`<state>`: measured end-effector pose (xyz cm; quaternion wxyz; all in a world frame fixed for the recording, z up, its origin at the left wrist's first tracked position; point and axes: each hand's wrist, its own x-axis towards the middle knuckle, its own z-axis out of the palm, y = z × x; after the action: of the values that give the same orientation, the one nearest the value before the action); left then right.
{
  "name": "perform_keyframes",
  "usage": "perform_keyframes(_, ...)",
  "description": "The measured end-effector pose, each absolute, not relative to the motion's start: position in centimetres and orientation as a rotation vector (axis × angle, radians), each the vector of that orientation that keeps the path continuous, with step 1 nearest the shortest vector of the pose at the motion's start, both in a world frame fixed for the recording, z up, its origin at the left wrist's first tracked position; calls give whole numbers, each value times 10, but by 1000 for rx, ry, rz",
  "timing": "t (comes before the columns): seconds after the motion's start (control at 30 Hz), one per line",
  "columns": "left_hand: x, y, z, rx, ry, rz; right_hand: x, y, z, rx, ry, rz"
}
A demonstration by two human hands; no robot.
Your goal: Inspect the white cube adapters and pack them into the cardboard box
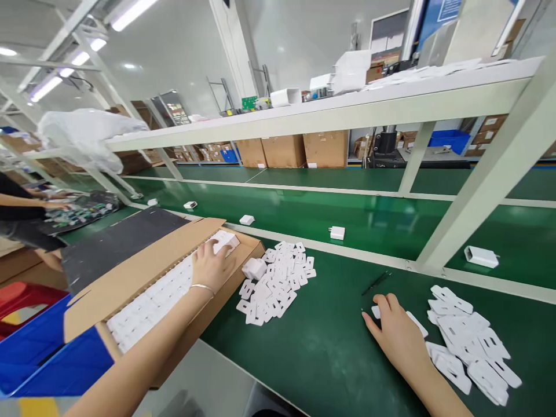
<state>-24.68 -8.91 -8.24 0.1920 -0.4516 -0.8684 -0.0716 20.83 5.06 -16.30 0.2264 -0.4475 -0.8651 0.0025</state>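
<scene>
My left hand [211, 263] reaches over the far end of an open cardboard box [230, 289], its bent fingers on white blocks [163, 289] packed in rows. What its fingertips hold, if anything, is hidden. Right of the box, a white block [254, 268] sits beside a heap of small white plates with slots [280, 281]. On the green tabletop, my right hand [396, 330] rests with thumb and fingers apart, partly over a white piece [417, 323]. Dark tweezers [376, 283] lie just beyond it. A pile of longer white plates [471, 341] is to its right.
White adapters [337, 233] stand spaced along the green belt [295, 208] behind the table strip. A pale post [490, 168] rises at the right under a shelf [304, 110]. Blue bins [65, 362] are at the lower left. Another person [21, 202] works at far left.
</scene>
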Motion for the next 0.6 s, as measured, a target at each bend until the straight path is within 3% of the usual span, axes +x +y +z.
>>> perform_keyframes(0.17,-142,9,-77,-1913,-2240,-810,209,57,-168,-1046,-2415,165)
perform_keyframes(0.4,-3,159,-116,-2163,-2258,-634,208,54,-159,-1192,-2408,-99)
perform_keyframes(0.6,31,216,-136,-2241,-2331,-623,212,52,-152,-1397,-2443,-147)
